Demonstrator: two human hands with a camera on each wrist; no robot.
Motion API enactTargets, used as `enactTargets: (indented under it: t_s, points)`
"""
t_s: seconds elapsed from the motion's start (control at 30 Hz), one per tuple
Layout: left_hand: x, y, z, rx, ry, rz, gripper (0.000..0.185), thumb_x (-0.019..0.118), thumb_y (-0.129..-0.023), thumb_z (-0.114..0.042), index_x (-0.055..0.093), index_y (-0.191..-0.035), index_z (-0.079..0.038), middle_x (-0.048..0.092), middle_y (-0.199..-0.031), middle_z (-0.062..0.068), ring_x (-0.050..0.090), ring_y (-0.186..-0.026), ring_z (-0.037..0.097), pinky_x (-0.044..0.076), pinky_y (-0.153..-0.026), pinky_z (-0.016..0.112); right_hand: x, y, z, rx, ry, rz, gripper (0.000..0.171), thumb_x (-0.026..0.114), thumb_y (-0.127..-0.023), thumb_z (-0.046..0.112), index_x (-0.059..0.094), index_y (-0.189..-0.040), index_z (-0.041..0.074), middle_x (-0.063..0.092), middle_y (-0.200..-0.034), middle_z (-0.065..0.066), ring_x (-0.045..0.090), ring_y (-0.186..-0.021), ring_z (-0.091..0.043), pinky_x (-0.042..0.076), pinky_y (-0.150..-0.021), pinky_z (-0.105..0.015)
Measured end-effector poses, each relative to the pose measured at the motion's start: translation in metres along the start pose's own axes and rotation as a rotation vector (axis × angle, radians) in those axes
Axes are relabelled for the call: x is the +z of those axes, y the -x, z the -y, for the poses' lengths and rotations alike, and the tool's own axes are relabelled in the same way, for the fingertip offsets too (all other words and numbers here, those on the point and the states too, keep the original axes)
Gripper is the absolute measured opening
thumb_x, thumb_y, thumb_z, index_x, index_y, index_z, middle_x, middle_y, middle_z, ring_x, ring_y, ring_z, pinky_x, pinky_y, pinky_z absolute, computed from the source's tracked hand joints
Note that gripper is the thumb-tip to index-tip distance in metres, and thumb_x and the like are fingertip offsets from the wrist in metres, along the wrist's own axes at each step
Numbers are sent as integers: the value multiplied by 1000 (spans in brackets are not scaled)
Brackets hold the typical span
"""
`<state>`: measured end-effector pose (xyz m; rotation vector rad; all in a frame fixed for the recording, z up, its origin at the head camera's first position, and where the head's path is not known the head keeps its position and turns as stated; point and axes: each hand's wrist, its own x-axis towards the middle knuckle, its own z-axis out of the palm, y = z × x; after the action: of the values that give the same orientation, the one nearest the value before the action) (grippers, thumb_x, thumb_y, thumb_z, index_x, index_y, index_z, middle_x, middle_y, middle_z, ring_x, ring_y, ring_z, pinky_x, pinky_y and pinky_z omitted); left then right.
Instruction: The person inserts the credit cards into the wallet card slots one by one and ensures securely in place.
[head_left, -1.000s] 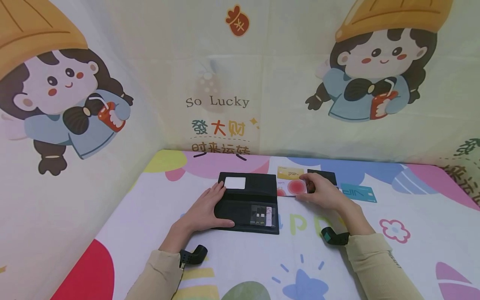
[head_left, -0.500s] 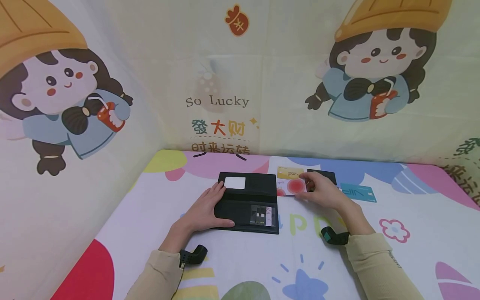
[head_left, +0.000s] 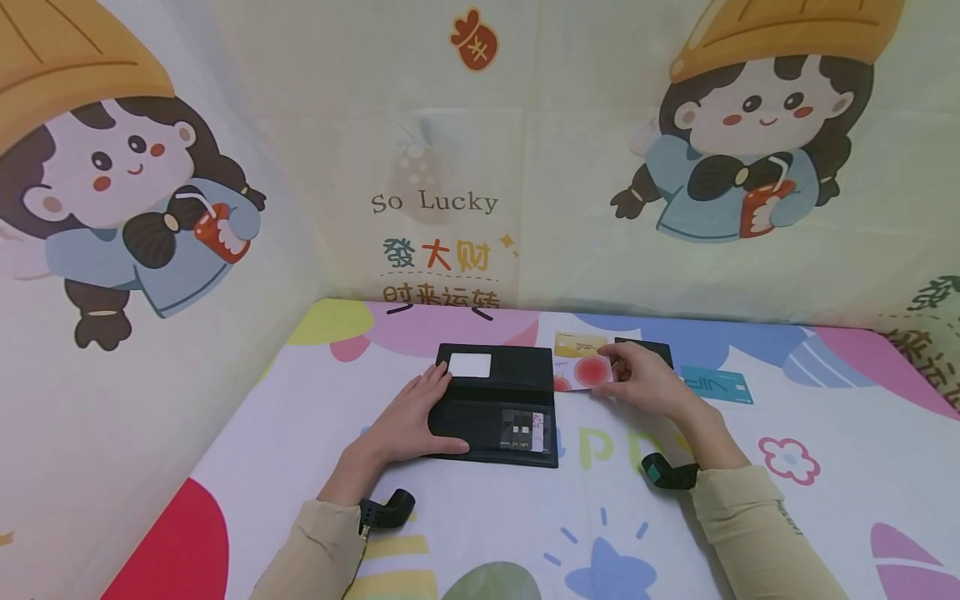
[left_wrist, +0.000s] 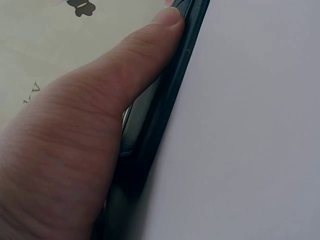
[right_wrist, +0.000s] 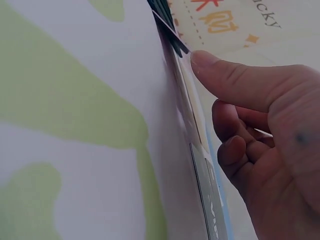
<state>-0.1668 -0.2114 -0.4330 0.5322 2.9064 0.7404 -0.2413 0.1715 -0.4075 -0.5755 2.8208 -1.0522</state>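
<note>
A black bifold card wallet point(head_left: 480, 429) lies spread open on the table, with a white card point(head_left: 470, 366) in its upper half and a clear pocket point(head_left: 525, 431) in its lower half. My left hand point(head_left: 408, 421) rests on the wallet's left side, fingers extended and thumb along the lower half. In the left wrist view the thumb point(left_wrist: 145, 45) presses near the wallet's edge. With my right hand point(head_left: 648, 383) I pinch the right side of a white card with red circles point(head_left: 592, 372), whose left edge is at the wallet's right edge. The right wrist view shows that card tilted off the table.
A gold card point(head_left: 579, 344) lies just behind the held one. Behind my right hand is a black card point(head_left: 654, 353), and to its right a teal VIP card point(head_left: 717, 386). A patterned cloth point(head_left: 480, 533) covers the table; a printed backdrop point(head_left: 555, 167) stands behind.
The held card has shifted very slightly leftward and its tilt has altered a little. Both hands otherwise stay in place, and the wallet has not visibly moved.
</note>
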Motion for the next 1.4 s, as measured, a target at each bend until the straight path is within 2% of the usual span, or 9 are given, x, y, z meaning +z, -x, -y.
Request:
enactTargets:
  t_s: [0.53,1.13,1.4]
  points:
    - [0,1,0,4,2,-4,119,76,-73,-69,26,-159,-4,11,-168,7,7,-154,24,8,-123,46,-2,2,1,-4,-17,-13,64,86,-82,21,57,-134,-3,59,-98,-8,51,-90,-25,49,-73,-34]
    - [0,1,-1,-7,2,-6,119,76,-72,-69,27,-160,-5,12,-168,6,7,-154,23,8,-123,46,-4,2,1,-55,-3,-28,62,86,-83,21,58,-132,-4,60,-97,-7,52,-87,-24,49,-73,-32]
    - [1,1,0,-8,3,-5,120,76,-72,-70,27,-160,-5,12,-168,6,7,-154,24,8,-123,46,-2,1,2,-34,1,-42,64,85,-83,23,58,-134,-3,60,-98,-8,52,-88,-25,49,-72,-32]
